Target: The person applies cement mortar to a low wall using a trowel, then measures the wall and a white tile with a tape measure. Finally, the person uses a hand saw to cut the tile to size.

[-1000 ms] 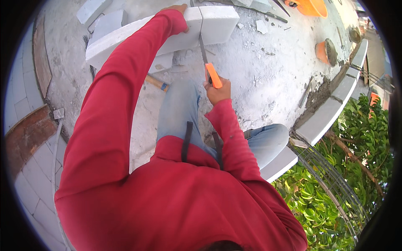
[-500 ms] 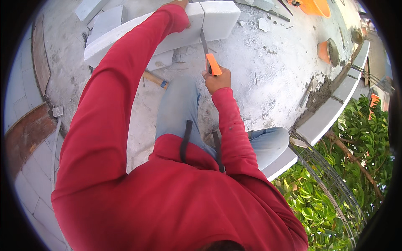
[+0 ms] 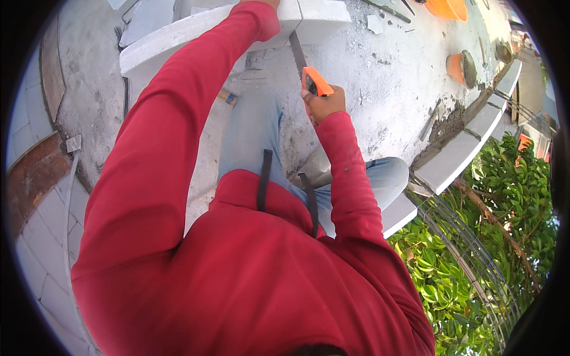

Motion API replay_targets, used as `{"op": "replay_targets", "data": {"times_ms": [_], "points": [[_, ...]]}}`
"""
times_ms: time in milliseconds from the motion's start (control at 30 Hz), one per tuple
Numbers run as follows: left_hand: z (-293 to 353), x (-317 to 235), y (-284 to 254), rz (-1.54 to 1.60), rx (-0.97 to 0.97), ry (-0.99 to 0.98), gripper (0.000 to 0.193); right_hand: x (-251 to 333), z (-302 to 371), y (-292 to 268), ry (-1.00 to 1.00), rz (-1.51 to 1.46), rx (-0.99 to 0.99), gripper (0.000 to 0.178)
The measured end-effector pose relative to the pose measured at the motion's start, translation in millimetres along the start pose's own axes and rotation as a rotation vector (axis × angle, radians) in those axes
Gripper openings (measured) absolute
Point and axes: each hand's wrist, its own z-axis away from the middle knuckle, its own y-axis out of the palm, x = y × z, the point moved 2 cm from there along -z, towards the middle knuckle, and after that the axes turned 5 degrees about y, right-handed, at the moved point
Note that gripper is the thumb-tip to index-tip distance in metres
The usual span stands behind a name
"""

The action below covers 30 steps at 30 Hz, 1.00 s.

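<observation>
A long white lightweight concrete block (image 3: 178, 43) lies across the far side in front of me, with a narrow cut (image 3: 300, 10) running through it toward its right end. My right hand (image 3: 328, 104) is closed round the orange handle of a handsaw (image 3: 298, 52). The toothed blade slants away from me, and its tip is at the lower end of the cut. At the top edge of the picture, my left hand (image 3: 268, 2) is on top of the block, left of the cut. Its fingers are out of sight.
Beside my knee lies a wooden handle (image 3: 227, 97). An orange bucket (image 3: 462, 69) and an orange tub (image 3: 446, 9) stand at the far right. A low row of blocks (image 3: 452, 160) set in mortar borders the right side, with rebar (image 3: 469, 255) and foliage (image 3: 439, 276) beyond it.
My right hand has drawn the saw back toward me and to the right, so more of the blade shows. The block appears higher in the picture, and less of my left hand is visible.
</observation>
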Motion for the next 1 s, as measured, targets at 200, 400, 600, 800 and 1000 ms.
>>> {"op": "replay_targets", "data": {"times_ms": [200,400,600,800,1000], "points": [[9.1,25.9,-23.7,0.112,0.094,-0.091,0.079,-9.1,70.4,5.9,-0.123,-0.062,0.025,0.013],[0.9,-15.5,-12.2,0.099,0.173,-0.113,0.08,-13.8,11.6,10.3,-0.058,0.077,-0.042,0.018],[-25.7,41.0,0.9,0.215,0.238,-0.151,0.086,-21.0,87.7,0.8,-0.264,-0.091,-0.053,0.014],[-35.1,3.2,-10.2,0.103,0.212,-0.162,0.088,-4.4,-11.1,21.4,-0.183,-0.008,-0.069,0.014],[-44.2,49.5,2.1,0.263,0.226,-0.106,0.085,-31.2,104.4,11.1,-0.267,-0.074,-0.143,0.013]]}}
